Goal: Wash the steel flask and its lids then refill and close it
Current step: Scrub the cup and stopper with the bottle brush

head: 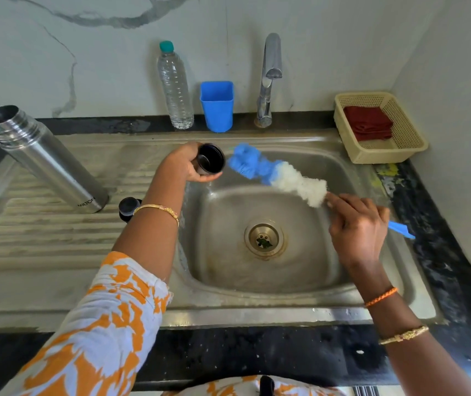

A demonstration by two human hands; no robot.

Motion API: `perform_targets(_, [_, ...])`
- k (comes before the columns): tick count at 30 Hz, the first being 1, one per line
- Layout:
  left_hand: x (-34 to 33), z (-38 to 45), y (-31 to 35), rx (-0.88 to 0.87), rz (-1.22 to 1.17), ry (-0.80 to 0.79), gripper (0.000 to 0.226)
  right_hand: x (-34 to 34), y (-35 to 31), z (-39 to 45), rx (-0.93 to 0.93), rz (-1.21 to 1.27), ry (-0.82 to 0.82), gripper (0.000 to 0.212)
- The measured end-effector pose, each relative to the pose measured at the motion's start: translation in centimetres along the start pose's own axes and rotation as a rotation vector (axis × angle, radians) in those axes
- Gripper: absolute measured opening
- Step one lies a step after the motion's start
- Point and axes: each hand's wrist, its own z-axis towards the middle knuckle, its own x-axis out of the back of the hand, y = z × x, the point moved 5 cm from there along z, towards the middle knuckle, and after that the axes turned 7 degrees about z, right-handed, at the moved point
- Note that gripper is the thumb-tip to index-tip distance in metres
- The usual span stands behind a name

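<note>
Over the sink (328, 307), the left hand (184, 162) grips the cup lid (210, 159), its mouth facing the bottle brush (278, 174) gripped by the right hand (357, 224). The open steel flask (45, 158) stands on the drainboard at left, the stopper (128, 208) just beside it.

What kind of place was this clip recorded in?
Most likely a home kitchen, at the wash-up spot: a steel sink with ribbed draining board, a tap against the marble-look wall, and a black stone counter around it.

The left arm wears a white sleeve (105, 318) with orange floral print and a gold bangle (157, 209). The right wrist carries an orange thread (380, 297) and a gold bracelet (403, 335).
</note>
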Motion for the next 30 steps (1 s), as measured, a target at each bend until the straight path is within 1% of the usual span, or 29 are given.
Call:
perform_targets(2, [0.4,-0.1,-0.4,-0.006,-0.194,-0.043,0.035,-0.1,0.8,-0.7,-0.203,0.114,-0.027,0.026])
perform_targets(4, [-0.1,-0.3,-1.2,-0.033,-0.292,-0.138,0.051,-0.7,0.8,-1.4,-0.403,0.274,-0.071,0.020])
perform_targets(5, [-0.5,-0.7,-1.7,-0.062,-0.311,-0.184,0.053,-1.0,0.7,-1.7,-0.490,0.330,-0.106,0.018])
perform_targets(7, [-1.1,-1.4,-2.6,-0.124,-0.309,-0.246,0.041,-1.5,0.4,-2.1,-0.597,0.365,-0.175,0.017])
perform_targets(9, [-1.1,-1.7,-3.2,-0.174,-0.298,-0.242,0.029,-1.5,-0.2,-1.9,-0.653,0.399,-0.229,0.017])
perform_targets(11, [-0.6,-1.8,-3.5,-0.197,-0.250,-0.177,0.030,-1.4,-0.8,-1.5,-0.714,0.437,-0.294,0.016])
perform_targets(12, [-0.2,-2.1,-3.5,-0.209,-0.174,-0.124,0.028,-1.4,-1.2,-1.2,-0.742,0.463,-0.331,0.014])
perform_targets(14, [0.8,-2.9,-3.1,-0.244,0.065,0.016,0.020,-1.9,-2.1,-0.7,-0.774,0.541,-0.397,0.011])
perform_targets(17, [3.3,-3.6,-1.8,-0.332,0.359,0.252,0.017,-2.5,-3.8,0.0,-0.770,0.618,-0.451,0.011])
perform_targets(20, [6.6,-4.1,-0.1,-0.448,0.536,0.369,0.011,-3.4,-5.5,0.6,-0.801,0.703,-0.465,0.012])
perform_targets(22, [9.2,-4.4,0.5,-0.499,0.576,0.432,0.011,-4.0,-6.7,0.9,-0.833,0.745,-0.477,0.012])
perform_targets(24, [11.8,-4.9,0.9,-0.549,0.559,0.535,0.017,-4.3,-7.9,1.1,-0.865,0.778,-0.489,0.013])
perform_targets(27, [14.5,-5.1,1.5,-0.552,0.567,0.657,0.014,-4.8,-9.5,1.1,-0.906,0.789,-0.479,0.013])
perform_targets(30, [15.8,-5.0,1.4,-0.513,0.536,0.657,0.023,-5.3,-10.8,0.8,-0.951,0.777,-0.466,0.013])
